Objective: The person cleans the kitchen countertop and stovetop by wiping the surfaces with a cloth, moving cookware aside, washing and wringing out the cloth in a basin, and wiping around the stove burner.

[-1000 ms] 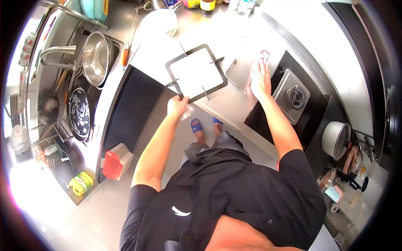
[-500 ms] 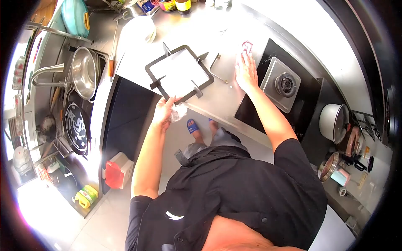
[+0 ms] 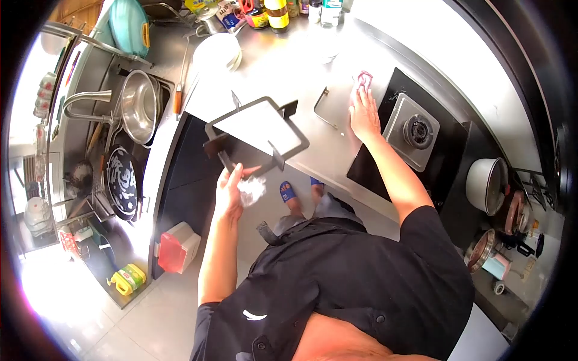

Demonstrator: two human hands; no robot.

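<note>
Lifted off counter, one grate [image 3: 259,129] (left hand [image 3: 230,191] grip)

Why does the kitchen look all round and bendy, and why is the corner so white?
Head view: a fisheye lens bends the straight steel counter edge into curves and leaves a black ring around the picture. The lower-left floor is washed out by glare, and the white plate is blown out too. The left hand, holding the black square stove grate, looks a little soft; the right hand is sharper.
</note>
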